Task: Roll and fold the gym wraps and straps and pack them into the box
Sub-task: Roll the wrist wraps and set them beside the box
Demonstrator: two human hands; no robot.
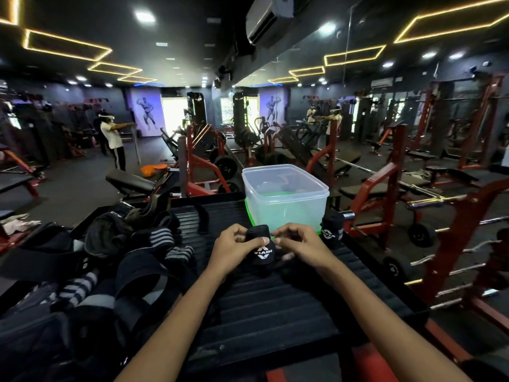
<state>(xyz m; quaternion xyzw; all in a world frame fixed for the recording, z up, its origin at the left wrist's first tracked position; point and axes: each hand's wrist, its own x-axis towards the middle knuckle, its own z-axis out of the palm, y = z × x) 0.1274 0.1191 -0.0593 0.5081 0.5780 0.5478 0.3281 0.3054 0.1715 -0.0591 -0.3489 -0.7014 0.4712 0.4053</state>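
Note:
A black wrap (261, 248) with a white logo is held between both hands just above the black ribbed platform (275, 299). My left hand (234, 250) grips its left side, thumb across the front. My right hand (298, 245) pinches its right side. Right behind the hands stands an open translucent plastic box (283, 194) resting on a green lid. A second rolled black wrap (332, 230) with a white logo stands at the box's right corner. A pile of black and grey-striped wraps and straps (110, 257) covers the platform's left part.
A single black strap (202, 216) hangs down near the box's left side. Red gym frames (451, 244) and a barbell (429, 201) stand close on the right. Benches (129, 183) and machines fill the room behind. A person (111, 139) stands far left.

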